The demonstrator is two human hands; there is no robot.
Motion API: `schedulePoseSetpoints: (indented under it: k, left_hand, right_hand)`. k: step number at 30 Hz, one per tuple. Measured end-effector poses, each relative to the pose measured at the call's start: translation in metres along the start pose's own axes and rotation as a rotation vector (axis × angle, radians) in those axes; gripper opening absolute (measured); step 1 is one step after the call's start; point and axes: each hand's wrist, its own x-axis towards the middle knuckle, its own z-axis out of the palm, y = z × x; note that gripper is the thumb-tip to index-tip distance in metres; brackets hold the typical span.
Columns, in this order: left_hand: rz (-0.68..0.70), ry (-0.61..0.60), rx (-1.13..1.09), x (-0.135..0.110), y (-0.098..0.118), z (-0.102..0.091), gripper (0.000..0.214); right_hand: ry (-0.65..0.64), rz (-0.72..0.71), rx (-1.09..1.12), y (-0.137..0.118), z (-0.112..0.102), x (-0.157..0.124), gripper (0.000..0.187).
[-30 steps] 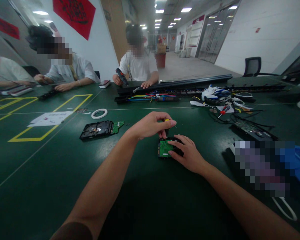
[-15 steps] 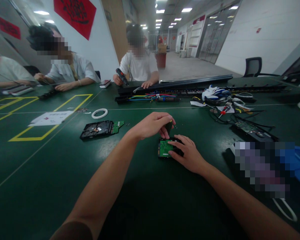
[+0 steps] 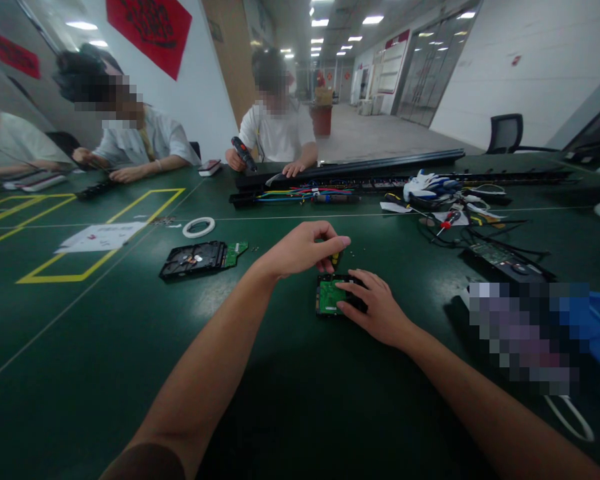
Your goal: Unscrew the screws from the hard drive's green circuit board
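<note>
A small hard drive (image 3: 329,298) lies on the green table with its green circuit board facing up. Bent over its far edge is my left hand (image 3: 310,249), its fingers closed around a short screwdriver (image 3: 336,259) with a yellow and dark handle. The tool's tip is hidden. My right hand (image 3: 380,308) grips the drive from the right, thumb and fingers spread across its top and covering that end. Tiny screws (image 3: 352,253) lie just beyond the drive. Farther left is a larger opened black drive (image 3: 193,260) with a green board sticking out.
A white tape ring (image 3: 199,227) and paper sheets (image 3: 100,237) lie left. Long black rails with coloured wires (image 3: 300,193) cross the far side. Gloves (image 3: 425,187), cables and a circuit assembly (image 3: 510,260) are right. A co-worker opposite holds a power screwdriver (image 3: 243,153); others sit left.
My left hand's fingers have shifted and turned around the screwdriver, with the thumb now stretched out to the right. My right hand and the hard drive stay in place.
</note>
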Motion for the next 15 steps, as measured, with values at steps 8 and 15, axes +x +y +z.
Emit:
schedulePoseSetpoints:
  k: [8, 15]
  left_hand:
    - [0.069, -0.056, -0.027, -0.0021, 0.0039, -0.0011, 0.026]
    - [0.041, -0.073, -0.030, -0.0018, 0.0046, -0.0004, 0.031]
  right_hand:
    - [0.002, -0.006, 0.000, 0.0011, 0.0006, -0.0004, 0.043]
    - [0.002, -0.010, 0.006, 0.0008, -0.0002, 0.0004, 0.043]
